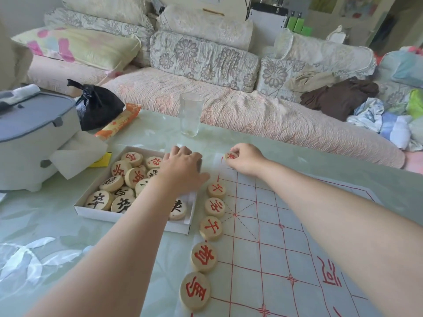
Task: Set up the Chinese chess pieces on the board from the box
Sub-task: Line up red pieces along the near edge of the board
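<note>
Head view: five pieces (210, 228) on board (274, 236), right hand (246, 160) pinches sixth (230, 156).

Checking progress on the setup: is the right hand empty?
No, the right hand pinches a red-lettered chess piece over the board's far edge.

Place: home living room | sofa (229, 106) with floral cushions (203, 58) runs along the back | loose clothes (338, 97) lie heaped on it | green table (45, 225) carries a drinking glass (191, 116) and a rice cooker (29, 138)
</note>
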Demonstrator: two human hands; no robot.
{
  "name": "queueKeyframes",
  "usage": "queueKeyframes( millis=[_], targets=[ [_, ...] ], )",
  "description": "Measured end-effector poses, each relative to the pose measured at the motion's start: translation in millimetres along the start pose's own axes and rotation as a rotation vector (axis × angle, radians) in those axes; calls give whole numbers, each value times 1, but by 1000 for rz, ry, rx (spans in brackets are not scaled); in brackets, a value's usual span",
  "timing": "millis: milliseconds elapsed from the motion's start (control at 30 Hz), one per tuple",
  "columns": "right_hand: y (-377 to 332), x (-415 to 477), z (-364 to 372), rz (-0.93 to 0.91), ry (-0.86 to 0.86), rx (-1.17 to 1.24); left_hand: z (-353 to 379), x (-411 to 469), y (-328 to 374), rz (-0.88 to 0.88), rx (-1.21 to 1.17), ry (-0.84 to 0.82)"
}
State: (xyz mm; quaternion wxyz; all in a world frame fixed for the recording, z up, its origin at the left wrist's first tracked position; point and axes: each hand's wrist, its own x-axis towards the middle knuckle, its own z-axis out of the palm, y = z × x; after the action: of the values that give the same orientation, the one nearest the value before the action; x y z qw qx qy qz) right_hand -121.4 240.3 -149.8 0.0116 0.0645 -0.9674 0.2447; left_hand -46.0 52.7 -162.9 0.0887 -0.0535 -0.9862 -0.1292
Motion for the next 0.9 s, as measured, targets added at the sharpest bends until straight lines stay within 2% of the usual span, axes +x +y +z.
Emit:
queueKeyframes(
  millis=[167, 333, 400, 600, 700, 900],
  targets=[
    [-6, 19, 12, -41, -31, -122, 2, 2, -7, 13, -37, 14],
    [-13, 17, 12, -1, -116, -218, 1, 2, -13, 15, -82, 4],
    [-17, 12, 8, 7, -99, -264, 0, 3, -14, -6, -123, -1],
    [-53, -2, -6, -122, -36, -161, -19, 1, -35, -69, -93, 54],
    [-77, -11, -6, -229, -55, -97, -31, -4, -54, -97, -39, 121],
    [-109, -22, 13, -315, -134, -73, -44, -26, -90, -166, -32, 179]
  ],
)
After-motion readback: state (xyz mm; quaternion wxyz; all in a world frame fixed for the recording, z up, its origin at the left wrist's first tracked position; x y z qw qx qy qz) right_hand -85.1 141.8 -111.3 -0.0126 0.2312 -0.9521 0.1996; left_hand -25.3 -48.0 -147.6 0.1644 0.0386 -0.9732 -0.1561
